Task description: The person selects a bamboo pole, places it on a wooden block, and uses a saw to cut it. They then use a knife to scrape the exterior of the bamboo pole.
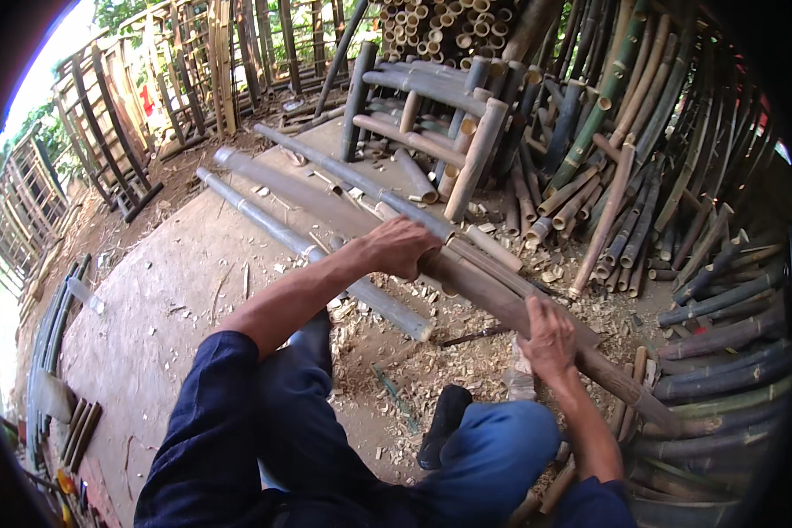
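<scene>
A long brown-grey bamboo pole (493, 304) slants across in front of me, its far left end blurred and its near right end low beside the bamboo stack. My left hand (400, 246) is closed over the middle of the pole. Farther along, toward the right end, my right hand (547, 341) wraps round it. Beneath and behind lie other poles: one grey pole (361, 180) on the far side, and another grey pole (264, 224) on the ground to the left, which my left forearm partly covers. A pale, see-through object (520, 380) shows below my right hand; its kind is unclear.
Wood chips (361, 352) litter the ground round my feet. A bamboo frame with rungs (414, 128) stands ahead. Cut bamboo pieces (581, 198) are heaped at the right, and more poles (722, 387) are stacked at the near right. Bamboo racks (106, 123) stand far left.
</scene>
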Demonstrator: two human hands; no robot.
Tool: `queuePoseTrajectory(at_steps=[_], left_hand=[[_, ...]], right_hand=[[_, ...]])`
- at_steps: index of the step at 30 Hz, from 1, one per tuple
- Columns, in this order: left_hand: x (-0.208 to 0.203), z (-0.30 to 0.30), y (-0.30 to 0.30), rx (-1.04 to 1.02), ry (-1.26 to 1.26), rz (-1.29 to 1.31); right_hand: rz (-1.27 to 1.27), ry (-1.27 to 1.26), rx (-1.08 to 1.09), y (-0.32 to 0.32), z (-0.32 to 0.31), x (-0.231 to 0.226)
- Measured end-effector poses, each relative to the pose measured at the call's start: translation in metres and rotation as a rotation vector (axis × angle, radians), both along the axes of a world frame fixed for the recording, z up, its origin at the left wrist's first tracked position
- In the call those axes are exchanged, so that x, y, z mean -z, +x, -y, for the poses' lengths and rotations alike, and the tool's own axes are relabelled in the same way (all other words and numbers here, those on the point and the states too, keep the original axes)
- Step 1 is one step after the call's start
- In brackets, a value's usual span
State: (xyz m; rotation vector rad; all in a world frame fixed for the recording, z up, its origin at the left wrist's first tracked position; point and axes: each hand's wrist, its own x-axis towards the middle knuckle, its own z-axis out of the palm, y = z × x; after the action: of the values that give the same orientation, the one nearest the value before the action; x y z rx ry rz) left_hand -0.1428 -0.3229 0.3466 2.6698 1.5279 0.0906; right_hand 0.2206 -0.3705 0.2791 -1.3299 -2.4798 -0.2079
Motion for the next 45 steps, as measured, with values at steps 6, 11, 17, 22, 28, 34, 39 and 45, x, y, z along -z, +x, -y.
queuePoseTrajectory(at_steps=[6,11,17,22,28,34,39,45], left_hand=[[0.036,-0.092,-0.080,-0.095,0.615,0.506],[0.167,-0.164,-0.311,-0.806,0.312,0.389],[0.280,-0.151,-0.361,-0.985,0.114,0.374],[0.298,-0.202,-0.376,-0.859,0.053,0.006],[0.342,-0.268,-0.431,-0.370,0.267,-0.294],[0.354,-0.314,-0.466,-0.066,0.127,-0.187],[0.348,-0.313,-0.440,0.062,-0.330,-0.044],[0.322,-0.275,-0.345,0.257,-0.501,0.027]], right_hand=[[-0.155,-0.366,0.121,-0.003,-0.100,0.018],[-0.235,-0.450,0.099,-0.078,-0.200,0.010],[-0.196,-0.422,-0.007,-0.137,-0.275,0.017],[-0.230,-0.737,0.004,-0.206,-0.301,0.036],[-0.127,-0.846,0.072,-0.247,-0.313,0.043],[-0.112,-0.777,0.177,-0.243,-0.294,0.015],[-0.079,-0.762,0.247,-0.246,-0.275,0.021],[-0.123,-0.825,0.236,-0.273,-0.291,0.070]])
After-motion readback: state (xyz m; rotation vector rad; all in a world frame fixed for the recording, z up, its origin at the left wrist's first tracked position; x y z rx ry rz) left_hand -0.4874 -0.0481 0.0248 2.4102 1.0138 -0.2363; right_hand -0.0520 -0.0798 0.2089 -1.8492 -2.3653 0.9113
